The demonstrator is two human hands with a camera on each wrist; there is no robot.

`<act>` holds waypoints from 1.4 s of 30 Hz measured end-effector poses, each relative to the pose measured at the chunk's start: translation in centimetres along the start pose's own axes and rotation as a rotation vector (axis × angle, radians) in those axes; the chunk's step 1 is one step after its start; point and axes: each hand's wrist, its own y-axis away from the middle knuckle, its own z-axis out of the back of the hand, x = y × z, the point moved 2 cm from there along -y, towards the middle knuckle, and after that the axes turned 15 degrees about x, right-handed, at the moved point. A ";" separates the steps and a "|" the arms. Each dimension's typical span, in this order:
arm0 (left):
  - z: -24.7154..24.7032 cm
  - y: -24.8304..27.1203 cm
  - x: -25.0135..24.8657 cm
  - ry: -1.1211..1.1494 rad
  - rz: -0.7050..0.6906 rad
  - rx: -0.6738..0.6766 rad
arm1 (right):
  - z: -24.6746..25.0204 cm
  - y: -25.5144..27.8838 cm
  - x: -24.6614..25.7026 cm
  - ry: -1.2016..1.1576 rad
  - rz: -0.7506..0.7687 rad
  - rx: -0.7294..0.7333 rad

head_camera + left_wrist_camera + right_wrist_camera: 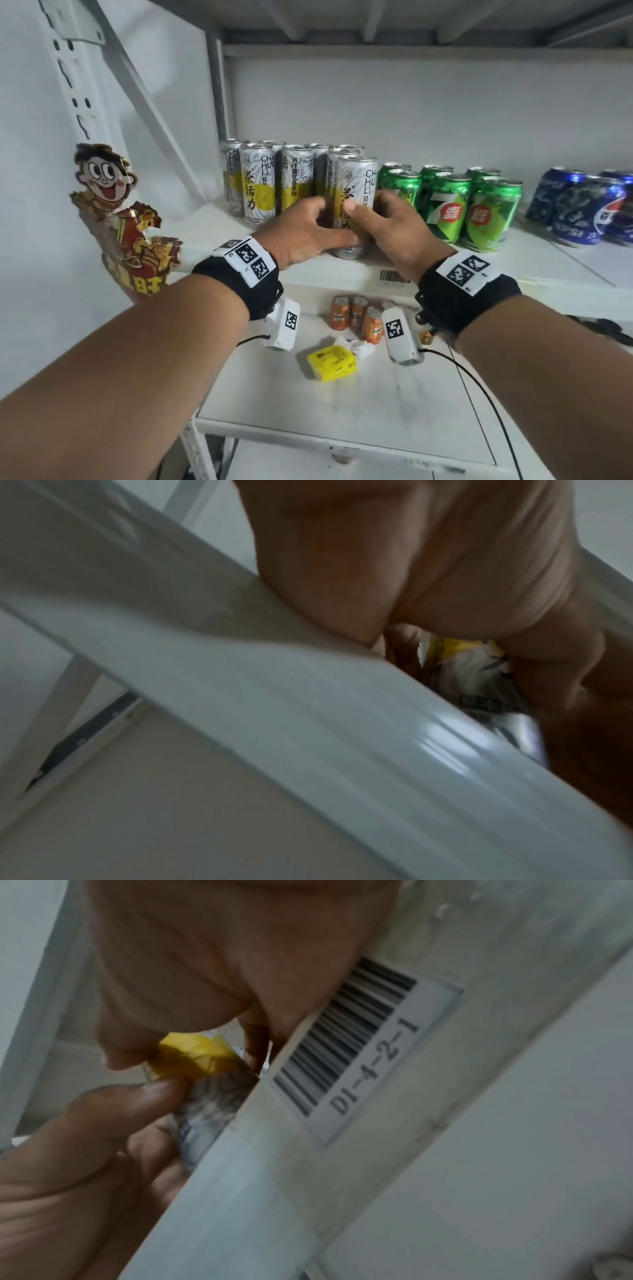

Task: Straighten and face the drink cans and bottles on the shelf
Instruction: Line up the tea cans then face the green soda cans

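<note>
Gripping slim glossy tea can [354, 192] — left hand [301, 233] | right hand [394, 226] — fingers curled round.

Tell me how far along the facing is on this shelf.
Looks done: the green cans stand upright, logos forward. In hand: left hand and right hand both grip the front tall silver-and-yellow can, apparently turning it. Left: a neighbouring tall can shows its small-print side, and the blue cans look askew.

Off to the left a cartoon-boy cutout [118, 219] stuck out by the shelf post. One level down sat a yellow packet [331, 362] touching some crumpled white paper [358, 346]. A barcode label [359, 1047] read D1-4-2-1.
</note>
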 end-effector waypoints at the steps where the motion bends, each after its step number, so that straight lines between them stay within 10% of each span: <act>1: 0.1 0.0 0.3 0.058 -0.028 0.017 | 0.1 0.1 -0.1 0.002 0.001 0.001; 28: 0.3 0.5 0.5 0.345 -0.133 0.081 | -0.6 0.6 0.0 -0.103 0.025 0.064; 42: 0.3 0.8 0.5 0.146 -0.193 0.013 | 0.3 0.0 -1.1 -0.057 0.102 0.058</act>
